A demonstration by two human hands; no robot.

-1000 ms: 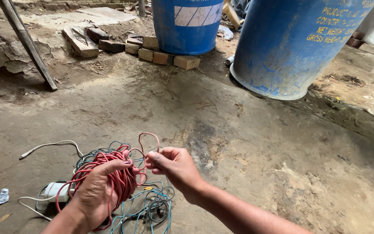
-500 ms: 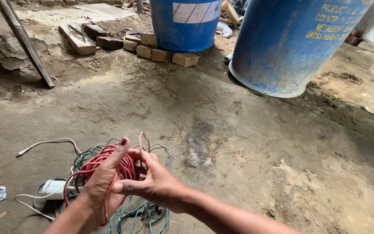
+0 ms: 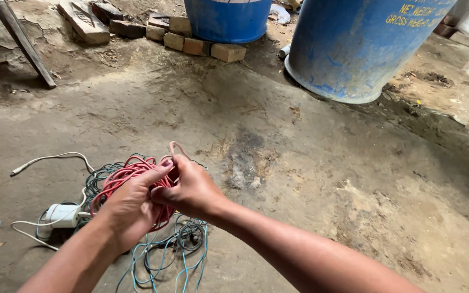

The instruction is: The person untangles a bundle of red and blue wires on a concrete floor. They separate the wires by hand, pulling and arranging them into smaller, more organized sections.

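Since a second ago the right hand [image 3: 191,187] has swung in from the right and now meets the left hand [image 3: 128,206] at lower left of the frame — both on the red wire coil [image 3: 120,182]. Left fingers wrap the coil; right fingers pinch its loose end, a small loop poking upward just above them. Teal wires [image 3: 161,255] and a white adapter [image 3: 63,214] lie on the floor [image 3: 299,163] beneath.

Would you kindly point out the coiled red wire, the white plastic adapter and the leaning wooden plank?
coiled red wire [image 3: 116,182]: head view, on its upper-left loops.
white plastic adapter [image 3: 62,215]: head view, on its body.
leaning wooden plank [image 3: 24,43]: head view, mid-length.
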